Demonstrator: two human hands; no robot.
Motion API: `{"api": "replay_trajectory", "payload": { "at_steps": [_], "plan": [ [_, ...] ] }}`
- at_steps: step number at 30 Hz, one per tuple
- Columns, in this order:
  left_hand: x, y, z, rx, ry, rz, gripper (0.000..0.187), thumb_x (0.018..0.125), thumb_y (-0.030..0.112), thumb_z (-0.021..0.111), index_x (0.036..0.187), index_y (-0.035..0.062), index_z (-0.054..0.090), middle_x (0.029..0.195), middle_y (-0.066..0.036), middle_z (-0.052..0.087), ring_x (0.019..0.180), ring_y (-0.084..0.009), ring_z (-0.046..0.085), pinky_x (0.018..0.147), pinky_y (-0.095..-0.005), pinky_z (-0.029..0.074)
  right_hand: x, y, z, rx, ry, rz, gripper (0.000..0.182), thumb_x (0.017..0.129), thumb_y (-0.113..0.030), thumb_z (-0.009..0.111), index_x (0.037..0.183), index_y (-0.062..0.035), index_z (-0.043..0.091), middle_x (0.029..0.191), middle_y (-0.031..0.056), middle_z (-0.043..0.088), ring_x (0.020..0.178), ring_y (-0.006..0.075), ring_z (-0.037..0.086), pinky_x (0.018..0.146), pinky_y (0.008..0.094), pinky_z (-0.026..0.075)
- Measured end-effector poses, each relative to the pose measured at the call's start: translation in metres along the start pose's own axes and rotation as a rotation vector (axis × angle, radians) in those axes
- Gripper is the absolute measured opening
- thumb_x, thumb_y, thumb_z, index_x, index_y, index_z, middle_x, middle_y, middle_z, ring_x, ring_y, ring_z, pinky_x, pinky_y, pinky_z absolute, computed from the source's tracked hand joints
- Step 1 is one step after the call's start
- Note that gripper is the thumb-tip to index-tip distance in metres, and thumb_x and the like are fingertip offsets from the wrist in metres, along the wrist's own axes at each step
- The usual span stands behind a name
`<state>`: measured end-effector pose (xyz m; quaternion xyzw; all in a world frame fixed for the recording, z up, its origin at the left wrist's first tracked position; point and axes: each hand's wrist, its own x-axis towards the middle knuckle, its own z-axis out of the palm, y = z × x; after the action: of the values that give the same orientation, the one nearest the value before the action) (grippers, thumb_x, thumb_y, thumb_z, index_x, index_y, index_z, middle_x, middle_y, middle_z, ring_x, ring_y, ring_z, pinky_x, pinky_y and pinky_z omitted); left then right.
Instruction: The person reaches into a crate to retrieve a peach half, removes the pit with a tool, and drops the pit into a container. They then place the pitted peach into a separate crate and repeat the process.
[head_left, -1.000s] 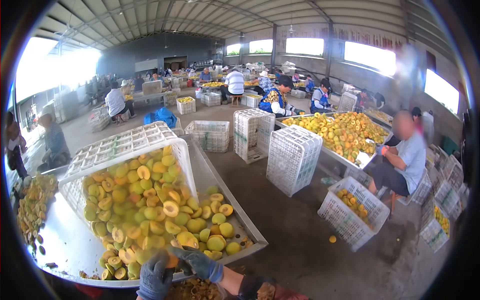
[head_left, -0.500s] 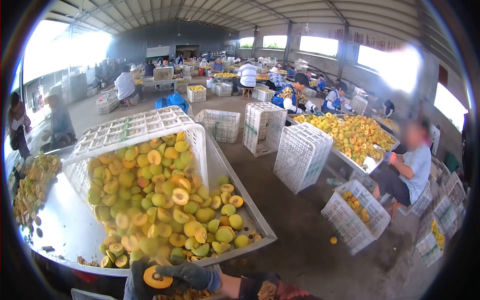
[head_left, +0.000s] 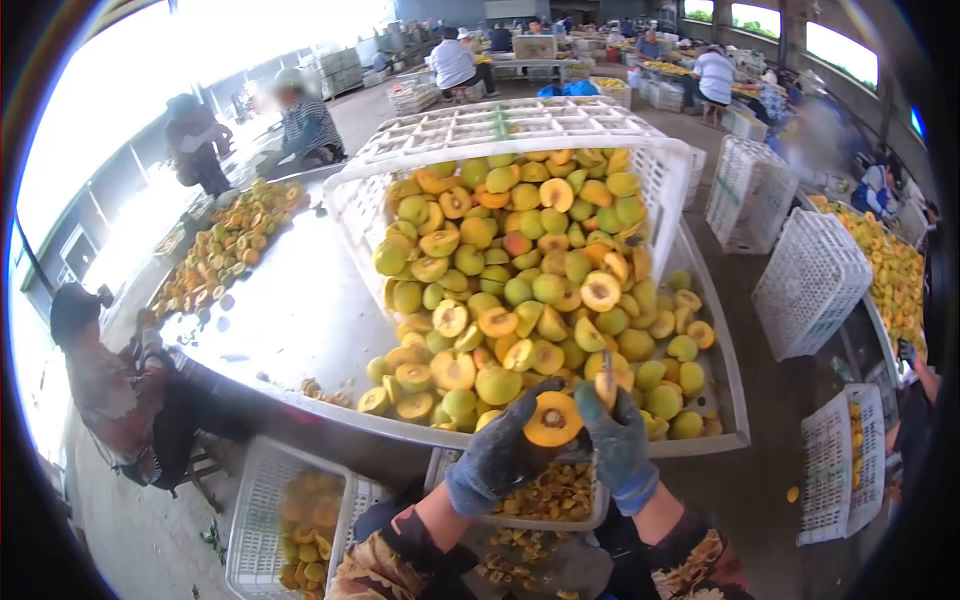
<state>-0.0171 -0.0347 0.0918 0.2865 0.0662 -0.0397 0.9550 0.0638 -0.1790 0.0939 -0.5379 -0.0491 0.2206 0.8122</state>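
Observation:
My left hand, in a dark glove, is closed on a peach half, cut face turned up with the dark stone hollow in its middle. Close beside it, my gloved right hand is closed on a small knife, its blade pointing up. An orange cut piece shows behind the blade, at the fingers. Just beyond both hands, halved and whole yellow-green peaches spill from a tipped white crate onto the metal table. Below my hands stands a white tub of brownish scraps.
A white crate with peach halves stands on the floor at the lower left. A person sits at the table's left side. More peach halves lie at its far left. White crates and another loaded table are to the right.
The view has swung left and down, so my hands now appear nearer the middle. Both hands show clearly, with the peach half in the left and the knife upright in the right.

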Motion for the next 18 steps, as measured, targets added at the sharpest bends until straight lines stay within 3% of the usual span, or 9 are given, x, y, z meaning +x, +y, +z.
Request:
{"api": "replay_trajectory", "payload": {
  "at_steps": [1, 2, 4, 6, 8, 11, 15, 17, 18],
  "plan": [
    [0.004, -0.006, -0.012, -0.028, -0.006, 0.022, 0.058, 0.103, 0.045, 0.046, 0.144, 0.0047, 0.041, 0.131, -0.012, 0.057, 0.117, -0.0231, 0.058, 0.096, -0.0365, 0.049, -0.002, -0.003, 0.002, -0.018, -0.012, 0.012, 0.024, 0.093, -0.024, 0.069, 0.109, -0.0065, 0.062, 0.078, -0.0016, 0.062, 0.06, 0.0055, 0.059, 0.051, 0.0205, 0.049],
    [0.018, -0.014, -0.043, -0.494, 0.048, -0.115, 0.061, 0.102, 0.051, 0.043, 0.143, 0.0046, 0.044, 0.126, -0.012, 0.06, 0.108, -0.0226, 0.061, 0.088, -0.0339, 0.052, -0.002, -0.006, 0.002, -0.078, -0.002, 0.016, 0.022, 0.094, -0.022, 0.067, 0.108, -0.006, 0.061, 0.074, -0.0016, 0.061, 0.055, 0.0061, 0.056, 0.048, 0.0209, 0.046],
    [0.017, -0.006, -0.051, -0.727, 0.011, -0.202, 0.069, 0.1, 0.06, 0.039, 0.139, 0.0044, 0.047, 0.117, -0.012, 0.064, 0.092, -0.0217, 0.064, 0.073, -0.0291, 0.053, -0.004, -0.007, 0.002, -0.123, -0.063, -0.015, 0.021, 0.094, -0.021, 0.066, 0.107, -0.0055, 0.061, 0.073, -0.002, 0.06, 0.054, 0.0056, 0.054, 0.047, 0.0207, 0.044],
    [0.01, 0.005, -0.044, -0.245, -0.129, -0.111, 0.075, 0.097, 0.067, 0.037, 0.137, 0.0043, 0.05, 0.108, -0.012, 0.066, 0.078, -0.0208, 0.065, 0.059, -0.0248, 0.051, -0.006, -0.004, 0.002, -0.178, -0.076, -0.015, 0.019, 0.092, -0.017, 0.066, 0.105, -0.0042, 0.061, 0.075, 0.0004, 0.062, 0.058, 0.0083, 0.057, 0.05, 0.0251, 0.047],
    [0.0, 0.016, -0.031, -0.109, 0.003, -0.075, 0.077, 0.095, 0.07, 0.037, 0.133, 0.0043, 0.053, 0.101, -0.011, 0.067, 0.067, -0.0197, 0.062, 0.049, -0.0218, 0.045, 0.001, 0.019, -0.01, -0.412, -0.135, -0.23, 0.022, 0.091, -0.017, 0.068, 0.106, -0.0033, 0.06, 0.076, 0.0032, 0.063, 0.062, 0.0102, 0.06, 0.055, 0.028, 0.05],
    [-0.006, 0.015, -0.025, 0.201, 0.058, 0.156, 0.069, 0.097, 0.064, 0.041, 0.127, 0.0037, 0.056, 0.1, -0.011, 0.067, 0.076, -0.022, 0.065, 0.059, -0.0266, 0.05, -0.005, 0.017, -0.011, -0.882, -0.169, -0.613, 0.025, 0.089, -0.014, 0.067, 0.109, -0.0023, 0.058, 0.084, 0.013, 0.067, 0.071, 0.0245, 0.067, 0.064, 0.0371, 0.054],
    [-0.002, 0.004, -0.031, 0.73, -0.079, 0.698, 0.054, 0.099, 0.044, 0.048, 0.133, 0.002, 0.052, 0.123, -0.018, 0.061, 0.115, -0.0268, 0.06, 0.096, -0.0392, 0.052, -0.009, 0.021, -0.011, -1.079, -0.21, -0.745, 0.023, 0.09, -0.015, 0.064, 0.108, -0.0033, 0.057, 0.089, 0.0186, 0.066, 0.077, 0.0363, 0.067, 0.064, 0.042, 0.053],
    [0.003, 0.009, -0.031, 0.54, -0.1, 0.564, 0.053, 0.099, 0.038, 0.05, 0.136, 0.001, 0.05, 0.128, -0.018, 0.059, 0.121, -0.0271, 0.057, 0.102, -0.0409, 0.049, -0.01, 0.024, -0.015, -1.193, -0.28, -0.743, 0.021, 0.091, -0.016, 0.063, 0.106, -0.004, 0.057, 0.089, 0.0204, 0.065, 0.079, 0.0406, 0.066, 0.065, 0.0444, 0.052],
    [0.004, 0.012, -0.033, 0.338, -0.042, 0.356, 0.054, 0.098, 0.036, 0.051, 0.138, 0.0003, 0.048, 0.129, -0.017, 0.058, 0.121, -0.0269, 0.057, 0.103, -0.0404, 0.048, -0.011, 0.025, -0.016, -1.2, -0.264, -0.699, 0.02, 0.09, -0.016, 0.064, 0.105, -0.0043, 0.056, 0.088, 0.0205, 0.065, 0.078, 0.041, 0.065, 0.064, 0.0448, 0.052]
  ]
}}
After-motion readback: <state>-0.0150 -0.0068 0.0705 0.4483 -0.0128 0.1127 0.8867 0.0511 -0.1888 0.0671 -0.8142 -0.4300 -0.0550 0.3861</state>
